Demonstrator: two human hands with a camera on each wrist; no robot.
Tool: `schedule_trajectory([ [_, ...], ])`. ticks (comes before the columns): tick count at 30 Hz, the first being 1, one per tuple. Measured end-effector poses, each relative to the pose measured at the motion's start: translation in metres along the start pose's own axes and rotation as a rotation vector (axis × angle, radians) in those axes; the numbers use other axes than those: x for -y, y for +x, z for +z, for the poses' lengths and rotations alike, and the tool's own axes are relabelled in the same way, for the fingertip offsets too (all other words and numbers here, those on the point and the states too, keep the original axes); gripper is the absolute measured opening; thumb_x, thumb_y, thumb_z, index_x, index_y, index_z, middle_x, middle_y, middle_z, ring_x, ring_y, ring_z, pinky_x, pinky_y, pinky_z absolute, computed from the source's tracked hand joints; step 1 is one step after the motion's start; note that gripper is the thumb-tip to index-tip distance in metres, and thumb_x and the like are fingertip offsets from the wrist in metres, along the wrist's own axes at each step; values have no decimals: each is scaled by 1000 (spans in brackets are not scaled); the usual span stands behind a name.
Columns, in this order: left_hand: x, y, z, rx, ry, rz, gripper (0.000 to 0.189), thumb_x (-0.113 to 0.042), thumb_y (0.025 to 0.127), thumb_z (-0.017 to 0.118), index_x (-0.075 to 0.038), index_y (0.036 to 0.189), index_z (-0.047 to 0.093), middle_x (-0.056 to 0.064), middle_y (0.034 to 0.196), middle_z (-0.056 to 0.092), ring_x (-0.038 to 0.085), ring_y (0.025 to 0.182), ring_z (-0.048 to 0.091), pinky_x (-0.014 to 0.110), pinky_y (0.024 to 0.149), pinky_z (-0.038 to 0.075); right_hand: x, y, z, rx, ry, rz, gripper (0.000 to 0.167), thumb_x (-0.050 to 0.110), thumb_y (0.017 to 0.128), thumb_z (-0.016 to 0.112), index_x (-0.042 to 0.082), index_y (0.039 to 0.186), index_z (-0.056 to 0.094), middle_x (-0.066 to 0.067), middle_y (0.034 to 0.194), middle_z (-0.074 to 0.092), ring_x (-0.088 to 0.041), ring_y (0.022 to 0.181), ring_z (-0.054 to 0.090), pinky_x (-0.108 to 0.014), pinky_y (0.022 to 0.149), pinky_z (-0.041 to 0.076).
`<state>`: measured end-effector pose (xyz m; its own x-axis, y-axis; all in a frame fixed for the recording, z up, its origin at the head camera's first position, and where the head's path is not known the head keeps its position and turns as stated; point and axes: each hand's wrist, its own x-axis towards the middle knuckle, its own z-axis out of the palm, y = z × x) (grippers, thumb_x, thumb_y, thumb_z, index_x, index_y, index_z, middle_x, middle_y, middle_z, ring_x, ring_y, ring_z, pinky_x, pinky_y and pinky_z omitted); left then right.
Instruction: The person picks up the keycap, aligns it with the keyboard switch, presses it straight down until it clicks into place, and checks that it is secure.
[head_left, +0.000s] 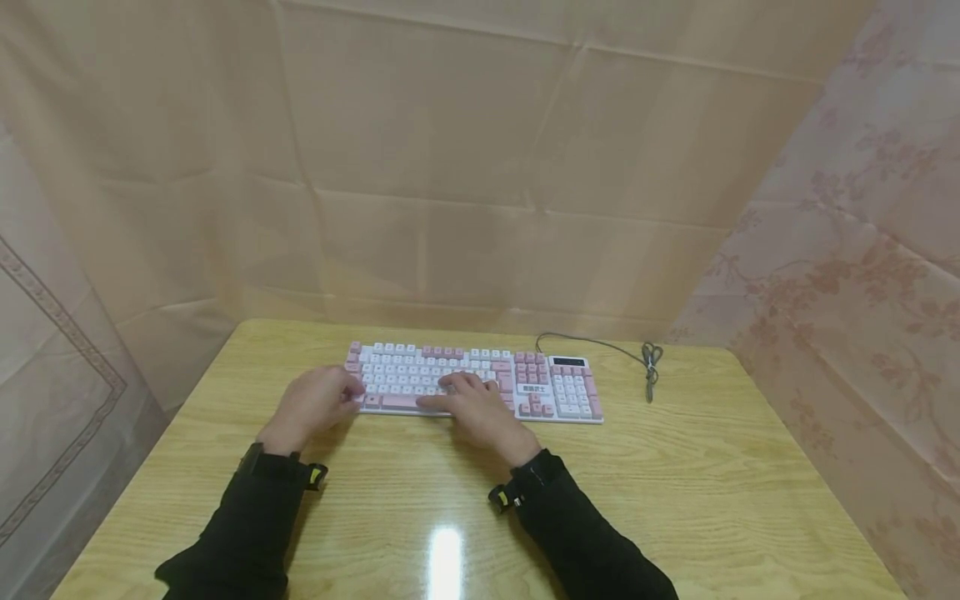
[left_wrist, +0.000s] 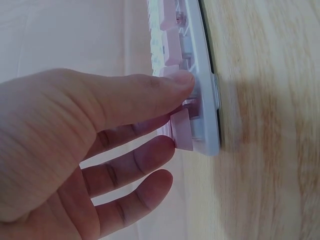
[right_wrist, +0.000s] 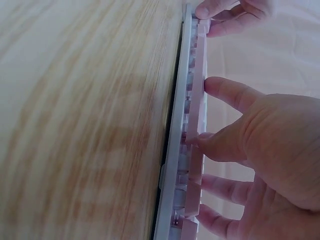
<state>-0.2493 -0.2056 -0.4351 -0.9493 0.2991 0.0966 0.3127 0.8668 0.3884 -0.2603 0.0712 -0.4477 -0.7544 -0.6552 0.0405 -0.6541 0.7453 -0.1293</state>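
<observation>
A white keyboard with pink and white keys [head_left: 412, 384] lies near the table's far edge. My left hand [head_left: 317, 406] is at its lower left corner. In the left wrist view, the left thumb [left_wrist: 185, 80] lies against the front row of pink keys, with the index finger mostly hidden behind it. The middle and ring fingers extend around the corner key [left_wrist: 181, 131]. My right hand [head_left: 483, 412] spreads over the middle of the keyboard. Its thumb [right_wrist: 210, 142] touches the front-row keys, while its other fingertips rest among the keys behind.
The keyboard's grey cable [head_left: 585, 338] runs right from its back edge to a tied bundle [head_left: 650, 367]. Beneath is a yellow wood-grain table [head_left: 675, 483]. A tan cloth [head_left: 480, 167] hangs behind, and a flowered cloth [head_left: 885, 300] is to the right.
</observation>
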Motion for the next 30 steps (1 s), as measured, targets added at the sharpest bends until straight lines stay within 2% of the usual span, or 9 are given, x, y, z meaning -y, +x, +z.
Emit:
schedule_trajectory([
  [9, 3, -1, 2, -17, -24, 4, 16, -3, 84, 81, -3, 100, 80, 12, 103, 73, 27, 94, 67, 49, 82, 54, 1, 0, 0, -6, 14, -5, 65, -10, 96, 52, 38, 139, 62, -7, 146, 52, -30, 135, 45, -58, 103, 41],
  [21, 5, 0, 2, -12, -81, -59, 17, -5, 85, 81, -6, 102, 80, 7, 97, 74, 22, 87, 66, 47, 81, 54, 1, 0, 0, -6, -2, -3, 61, -5, 98, 52, 39, 139, 62, -6, 146, 53, -29, 135, 45, -57, 102, 42],
  [30, 4, -1, 1, -17, -70, -42, 14, -5, 86, 80, -6, 99, 79, 6, 94, 73, 22, 85, 66, 47, 80, 54, 2, -1, -2, -16, 6, -8, 57, -3, 99, 53, 37, 139, 63, -7, 144, 53, -30, 134, 47, -57, 101, 42],
])
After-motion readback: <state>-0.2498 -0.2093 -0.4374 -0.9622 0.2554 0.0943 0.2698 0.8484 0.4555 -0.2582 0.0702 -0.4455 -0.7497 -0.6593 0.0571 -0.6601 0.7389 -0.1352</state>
